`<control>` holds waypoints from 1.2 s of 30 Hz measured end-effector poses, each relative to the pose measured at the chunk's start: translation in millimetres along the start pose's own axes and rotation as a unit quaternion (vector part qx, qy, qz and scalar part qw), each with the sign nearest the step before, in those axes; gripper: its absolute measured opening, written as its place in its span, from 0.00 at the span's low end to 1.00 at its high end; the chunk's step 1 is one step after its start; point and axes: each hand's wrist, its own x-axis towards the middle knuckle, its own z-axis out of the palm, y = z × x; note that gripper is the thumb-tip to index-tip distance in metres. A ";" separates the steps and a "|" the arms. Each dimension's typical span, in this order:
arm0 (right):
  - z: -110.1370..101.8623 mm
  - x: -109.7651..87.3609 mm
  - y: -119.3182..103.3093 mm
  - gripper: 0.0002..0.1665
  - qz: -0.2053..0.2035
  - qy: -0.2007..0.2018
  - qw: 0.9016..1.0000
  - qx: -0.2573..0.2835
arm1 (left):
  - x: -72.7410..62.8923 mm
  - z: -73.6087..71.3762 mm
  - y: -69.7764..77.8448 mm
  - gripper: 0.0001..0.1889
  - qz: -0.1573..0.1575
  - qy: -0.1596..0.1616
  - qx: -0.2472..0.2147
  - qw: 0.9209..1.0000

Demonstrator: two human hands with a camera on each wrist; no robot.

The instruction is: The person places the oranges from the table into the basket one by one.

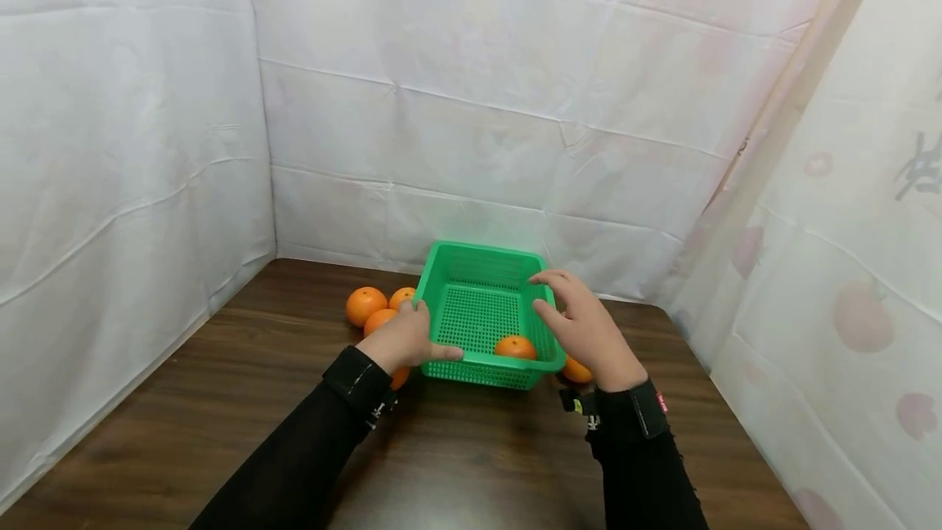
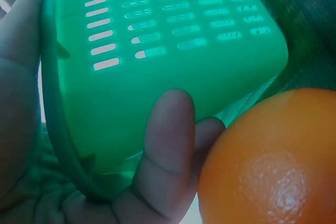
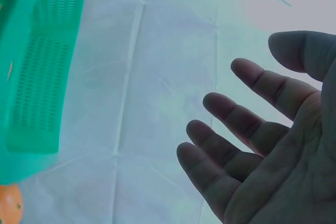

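A green perforated plastic basket (image 1: 477, 316) has one orange (image 1: 515, 347) inside its near right corner. My left hand (image 1: 403, 339) grips the basket's left rim. In the left wrist view the thumb lies on one side of the rim and curled fingers (image 2: 170, 135) on the other. A large orange (image 2: 273, 156) sits close against those fingers. To the basket's right, my right hand (image 1: 585, 330) is raised by the rim. The right wrist view shows its fingers (image 3: 226, 153) spread and loosely bent, holding nothing, apart from the basket wall (image 3: 39, 87).
Several oranges (image 1: 365, 306) cluster on the brown wooden table (image 1: 243, 399) left of the basket, partly hidden by the left hand. Another orange (image 1: 577, 370) lies beside the basket's right side, below the right hand. White cloth (image 1: 471, 88) hangs behind and at both sides.
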 end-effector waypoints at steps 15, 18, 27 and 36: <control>-31.7 -10.3 25.5 0.28 0.076 0.023 0.997 -0.015 | -2.0 -1.9 2.8 0.70 -0.006 -0.012 -0.018 1.000; -36.1 -11.0 29.1 0.29 0.098 0.006 0.995 -0.033 | -1.4 -2.4 2.3 0.70 -0.003 -0.011 -0.019 1.000; -38.4 -12.2 45.5 0.30 0.132 -0.016 0.988 -0.076 | -3.7 -0.8 3.9 0.70 0.001 -0.007 -0.008 1.000; -29.3 -10.2 67.5 0.34 0.199 -0.072 0.975 -0.069 | -4.3 -1.6 3.8 0.69 -0.004 -0.010 -0.011 1.000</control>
